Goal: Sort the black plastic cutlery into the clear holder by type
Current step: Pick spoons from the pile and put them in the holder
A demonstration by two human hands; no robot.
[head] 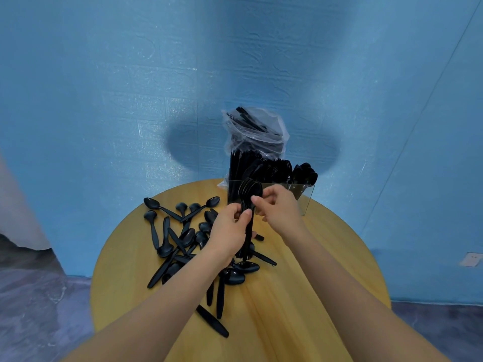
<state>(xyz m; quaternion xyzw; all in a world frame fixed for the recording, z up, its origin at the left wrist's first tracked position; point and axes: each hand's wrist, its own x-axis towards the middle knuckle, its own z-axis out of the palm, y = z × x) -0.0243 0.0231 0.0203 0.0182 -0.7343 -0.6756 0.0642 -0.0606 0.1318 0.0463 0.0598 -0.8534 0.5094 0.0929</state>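
My left hand (230, 228) grips a stacked bunch of black spoons (249, 194) by their handles, bowls pointing up. My right hand (277, 205) pinches the bowl end of the bunch with thumb and fingertips. Both hands are just in front of the clear holder (307, 202) at the table's far edge. It holds upright black cutlery: long pieces at the left, fork heads in the middle, spoons at the right. A loose pile of black spoons and knives (183, 239) lies on the table left of and under my left hand.
The round yellow wooden table (313, 270) stands against a blue wall. A clear plastic bag of more black cutlery (256, 131) sits behind the holder. A lone black knife (213, 321) lies near the front, between my forearms.
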